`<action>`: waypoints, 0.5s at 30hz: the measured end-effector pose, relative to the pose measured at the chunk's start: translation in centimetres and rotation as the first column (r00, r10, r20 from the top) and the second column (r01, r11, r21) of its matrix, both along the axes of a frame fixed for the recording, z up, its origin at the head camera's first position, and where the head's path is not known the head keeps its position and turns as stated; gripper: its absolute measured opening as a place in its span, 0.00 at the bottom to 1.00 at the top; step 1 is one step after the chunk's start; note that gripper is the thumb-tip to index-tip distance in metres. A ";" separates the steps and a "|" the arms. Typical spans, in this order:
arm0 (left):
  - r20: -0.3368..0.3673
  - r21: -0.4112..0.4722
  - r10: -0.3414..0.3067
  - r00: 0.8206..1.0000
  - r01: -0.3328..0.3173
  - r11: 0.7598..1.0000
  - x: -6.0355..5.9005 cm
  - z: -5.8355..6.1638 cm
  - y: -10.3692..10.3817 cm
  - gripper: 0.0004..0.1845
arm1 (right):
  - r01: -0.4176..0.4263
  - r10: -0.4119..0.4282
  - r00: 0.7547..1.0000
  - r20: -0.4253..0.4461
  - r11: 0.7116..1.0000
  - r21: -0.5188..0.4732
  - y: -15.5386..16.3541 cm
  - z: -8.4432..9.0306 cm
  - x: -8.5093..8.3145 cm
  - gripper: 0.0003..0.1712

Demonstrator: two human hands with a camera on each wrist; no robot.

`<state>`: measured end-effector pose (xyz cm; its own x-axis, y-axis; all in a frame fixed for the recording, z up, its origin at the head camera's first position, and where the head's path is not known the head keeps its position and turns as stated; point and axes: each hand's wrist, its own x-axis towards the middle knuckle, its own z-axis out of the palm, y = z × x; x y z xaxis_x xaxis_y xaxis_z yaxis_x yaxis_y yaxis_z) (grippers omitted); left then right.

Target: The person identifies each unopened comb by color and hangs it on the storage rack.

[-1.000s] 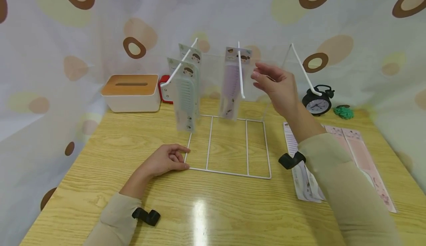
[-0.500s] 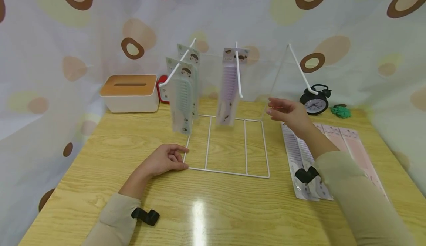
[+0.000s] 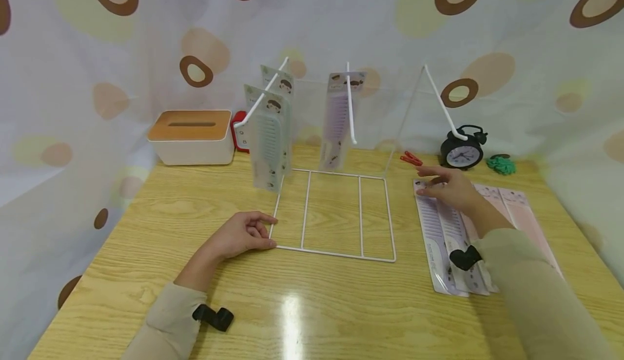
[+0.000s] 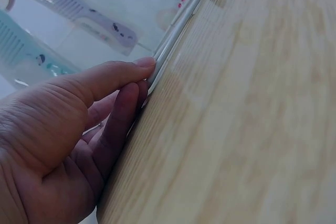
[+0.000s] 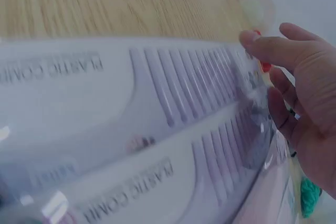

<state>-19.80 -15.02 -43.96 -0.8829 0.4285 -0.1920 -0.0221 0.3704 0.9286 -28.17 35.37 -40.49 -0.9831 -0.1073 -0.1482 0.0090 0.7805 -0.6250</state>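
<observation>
Flat clear packet with lilac plastic comb: right of frame, leftmost in its row, long axis running from the right fingertips toward the lower edge
Right hand: nearer, at the packet's upper end, thumb and fingers parted, gripping nothing; contact unclear
Left hand: lower centre-left, pinching white wire rack

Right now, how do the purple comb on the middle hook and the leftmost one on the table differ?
The hung comb dangles from the middle hook; the table comb lies flat. The hung comb is alone on its hook; the table comb lies beside another. The right hand is at the table comb's top; no hand touches the hung comb. Both are purple, in clear packs.
</observation>
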 end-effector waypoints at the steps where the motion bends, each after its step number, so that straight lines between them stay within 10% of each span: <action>1: 0.001 -0.002 0.000 1.000 0.000 1.000 0.0 0.0 0.0 0.29 | -0.003 0.002 1.000 0.010 1.000 0.028 0.3 -0.1 -0.1 0.42; 8: -0.004 -0.001 -0.008 1.000 0.008 1.000 0.1 -0.1 -0.1 0.29 | -0.055 0.050 0.998 0.026 0.974 0.219 1.5 -0.7 -0.6 0.49; 15: 0.001 0.010 -0.017 1.000 0.017 1.000 -0.1 0.0 -0.1 0.29 | -0.014 0.019 0.999 -0.035 0.991 0.130 0.7 -1.0 -0.8 0.41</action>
<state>-19.88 -15.16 -43.94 -0.8753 0.4453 -0.1885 -0.0169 0.3614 0.9323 -28.92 36.09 -41.52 -0.9863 -0.1060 -0.1264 -0.0254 0.8548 -0.5184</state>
